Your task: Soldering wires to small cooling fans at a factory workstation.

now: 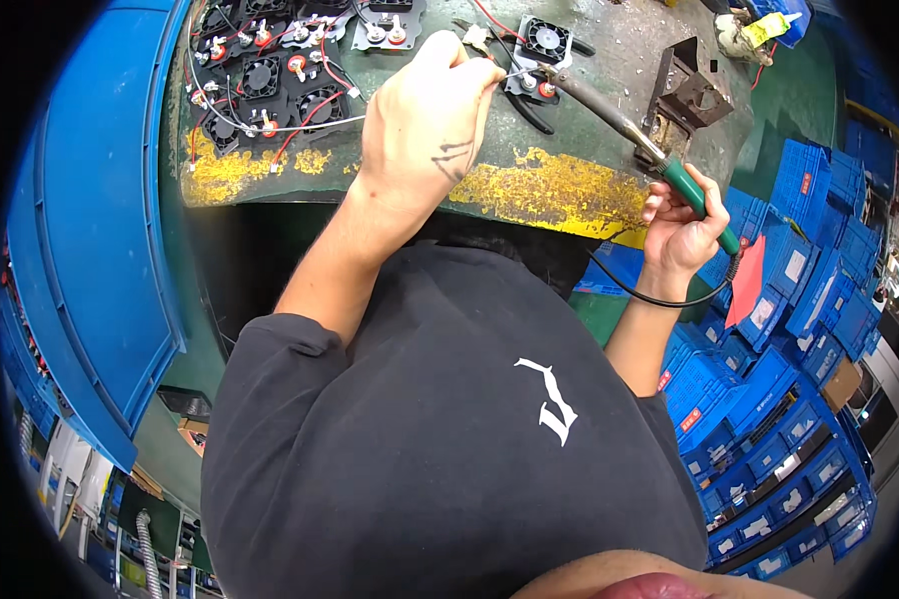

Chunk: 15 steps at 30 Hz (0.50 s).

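Observation:
My right hand (pixel 685 232) grips the green handle of a soldering iron (pixel 687 190). The iron's metal shaft slants up and left to a small fan module (pixel 547 40), its tip by the module's round terminals. Closed in a pinch, my left hand (pixel 420 125) holds a thin grey solder wire (pixel 335 125), whose short end reaches the iron's tip. The wire's long part trails left across the bench. Between my left hand and the module lies a black-handled tool (pixel 529 115), perhaps pliers, partly hidden by the hand.
Several more fan modules (pixel 261 78) with red and black leads crowd the bench's left. A rusty metal stand (pixel 691 85) sits right of the iron. The worn yellow bench edge (pixel 549 190) is nearest me. Blue crates (pixel 804 185) stack at right; a blue panel (pixel 110 220) stands left.

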Available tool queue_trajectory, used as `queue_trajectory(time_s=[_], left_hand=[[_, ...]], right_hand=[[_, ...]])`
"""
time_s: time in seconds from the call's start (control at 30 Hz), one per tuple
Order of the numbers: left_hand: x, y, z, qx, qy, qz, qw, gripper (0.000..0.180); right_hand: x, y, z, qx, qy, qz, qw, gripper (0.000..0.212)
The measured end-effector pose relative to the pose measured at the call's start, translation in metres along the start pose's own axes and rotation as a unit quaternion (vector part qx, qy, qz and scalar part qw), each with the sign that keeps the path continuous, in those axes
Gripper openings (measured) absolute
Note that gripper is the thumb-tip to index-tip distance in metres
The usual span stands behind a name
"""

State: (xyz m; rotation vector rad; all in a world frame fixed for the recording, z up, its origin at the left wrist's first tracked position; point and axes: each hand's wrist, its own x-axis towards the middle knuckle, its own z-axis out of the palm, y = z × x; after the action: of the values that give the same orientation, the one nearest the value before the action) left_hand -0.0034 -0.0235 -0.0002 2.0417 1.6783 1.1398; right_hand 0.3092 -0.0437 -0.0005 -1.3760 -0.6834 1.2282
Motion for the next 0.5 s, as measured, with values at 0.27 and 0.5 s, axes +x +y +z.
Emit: queue_trajectory(time_s=[0.27, 0.5], left_hand=[[0.0009, 0.0014, 0.0012, 0.010, -0.001, -0.001, 1.000, 0.005], [0.0042, 0.0054, -0.0038, 0.020, -0.004, -0.007, 1.000, 0.011]], right_hand=[[0.0013, 0.0017, -0.0006, 0.005, 0.000, 0.006, 1.000, 0.051], [0.0014, 0.0020, 0.0009, 0.003, -0.002, 0.006, 1.000, 0.051]])
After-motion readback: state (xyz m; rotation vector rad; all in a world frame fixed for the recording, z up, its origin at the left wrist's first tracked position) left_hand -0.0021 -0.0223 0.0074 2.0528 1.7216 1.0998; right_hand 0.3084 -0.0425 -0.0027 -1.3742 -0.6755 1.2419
